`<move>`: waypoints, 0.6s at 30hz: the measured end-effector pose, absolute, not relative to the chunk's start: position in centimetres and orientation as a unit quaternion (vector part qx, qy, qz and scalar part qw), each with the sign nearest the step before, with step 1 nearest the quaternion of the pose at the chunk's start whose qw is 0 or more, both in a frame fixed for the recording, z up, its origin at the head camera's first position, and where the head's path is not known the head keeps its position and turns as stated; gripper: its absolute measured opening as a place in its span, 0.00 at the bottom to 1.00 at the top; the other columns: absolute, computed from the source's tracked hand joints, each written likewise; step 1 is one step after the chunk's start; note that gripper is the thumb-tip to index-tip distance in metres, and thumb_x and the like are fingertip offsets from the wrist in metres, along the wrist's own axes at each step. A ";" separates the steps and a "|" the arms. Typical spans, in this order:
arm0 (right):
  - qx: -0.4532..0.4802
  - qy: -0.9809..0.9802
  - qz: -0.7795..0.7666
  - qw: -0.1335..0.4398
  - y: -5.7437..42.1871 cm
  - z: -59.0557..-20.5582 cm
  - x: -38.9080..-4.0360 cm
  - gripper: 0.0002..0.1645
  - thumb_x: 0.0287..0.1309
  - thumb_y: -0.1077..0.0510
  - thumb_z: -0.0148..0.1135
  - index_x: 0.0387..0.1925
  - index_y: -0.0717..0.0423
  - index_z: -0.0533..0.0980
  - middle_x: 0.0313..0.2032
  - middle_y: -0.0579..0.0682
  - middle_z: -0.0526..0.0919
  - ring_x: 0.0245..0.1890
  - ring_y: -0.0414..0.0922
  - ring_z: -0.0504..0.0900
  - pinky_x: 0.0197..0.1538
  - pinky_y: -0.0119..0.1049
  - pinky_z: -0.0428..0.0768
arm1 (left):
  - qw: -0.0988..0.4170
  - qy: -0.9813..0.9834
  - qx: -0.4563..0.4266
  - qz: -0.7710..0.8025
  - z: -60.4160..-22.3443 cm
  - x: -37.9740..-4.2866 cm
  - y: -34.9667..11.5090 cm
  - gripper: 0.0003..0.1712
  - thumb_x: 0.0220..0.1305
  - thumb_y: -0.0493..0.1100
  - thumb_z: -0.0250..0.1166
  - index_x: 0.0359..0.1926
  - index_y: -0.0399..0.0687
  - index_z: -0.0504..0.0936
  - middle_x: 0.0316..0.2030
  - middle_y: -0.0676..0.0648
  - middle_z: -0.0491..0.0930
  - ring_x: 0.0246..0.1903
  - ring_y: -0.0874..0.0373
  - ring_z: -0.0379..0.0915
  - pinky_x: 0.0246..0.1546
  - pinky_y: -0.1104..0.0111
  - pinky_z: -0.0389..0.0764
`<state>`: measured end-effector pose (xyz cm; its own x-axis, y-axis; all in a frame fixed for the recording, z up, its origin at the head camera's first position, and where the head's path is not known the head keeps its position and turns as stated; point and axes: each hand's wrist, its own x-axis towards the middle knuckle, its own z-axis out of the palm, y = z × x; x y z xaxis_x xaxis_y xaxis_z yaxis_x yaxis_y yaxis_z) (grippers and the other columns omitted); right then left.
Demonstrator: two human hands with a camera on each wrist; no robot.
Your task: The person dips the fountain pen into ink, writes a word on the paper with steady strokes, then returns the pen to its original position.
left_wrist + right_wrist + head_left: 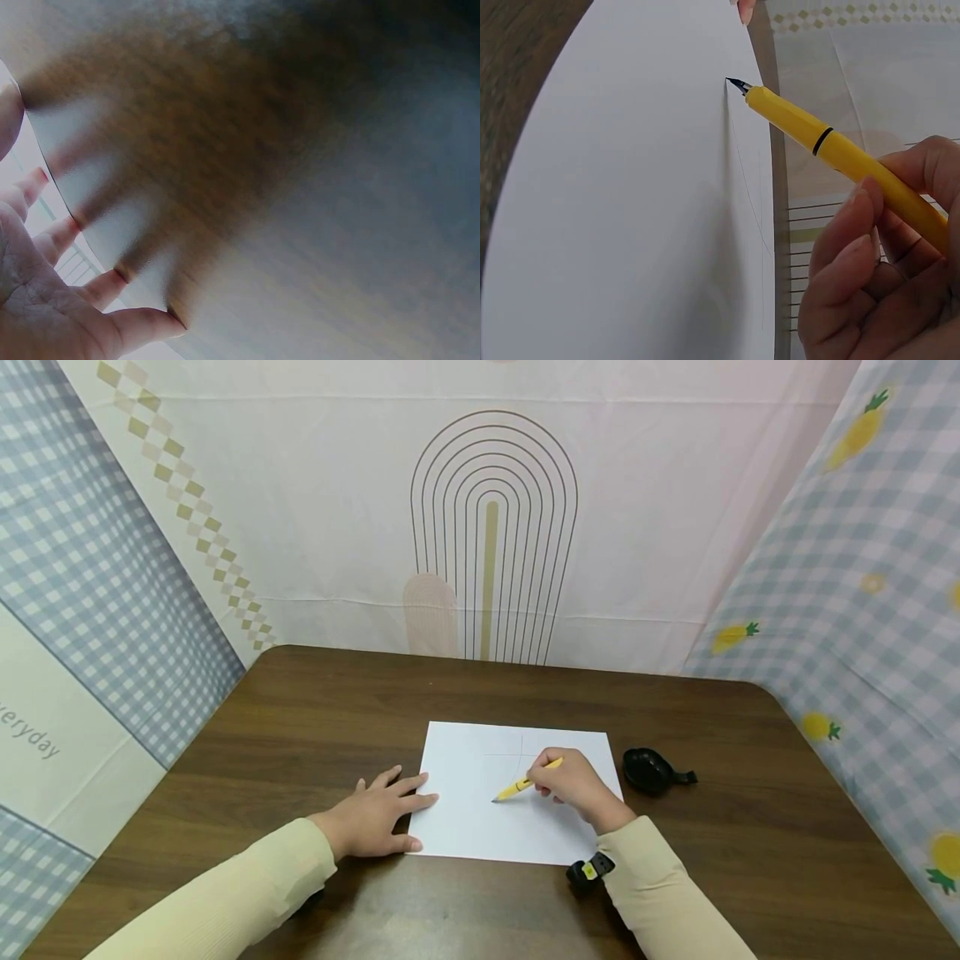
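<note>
Drawing a curved stroke looks to be the step in hand on the desk, where we see the white sheet lying well in from the far edge and both far corners. Our left hand is palm down, fingers spread wide, tips over the sheet's left edge and thumb by its near-left corner. Our right hand comes in over the sheet's right side, pinching a yellow pen that slants down leftward, nib about mid-sheet. The thinnest things are crossed lines toward the sheet's far edge and the curve ending at the nib. To extend it, we judge, calls for light, even nib pressure and a steadied sheet.
</note>
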<state>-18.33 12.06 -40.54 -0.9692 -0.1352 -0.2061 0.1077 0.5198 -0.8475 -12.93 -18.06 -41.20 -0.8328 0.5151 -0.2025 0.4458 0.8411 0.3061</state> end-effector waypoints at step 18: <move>0.011 0.860 -0.497 0.119 12.7 -40.3 -18.6 0.07 0.56 0.58 0.61 0.28 0.59 0.79 0.23 0.50 0.79 0.26 0.44 0.74 0.27 0.33 0.72 | 0.141 0.949 0.253 0.122 -41.1 -12.9 -18.0 0.38 0.61 0.61 0.64 0.70 0.61 0.67 0.73 0.48 0.55 0.71 0.34 0.45 0.56 0.28 0.54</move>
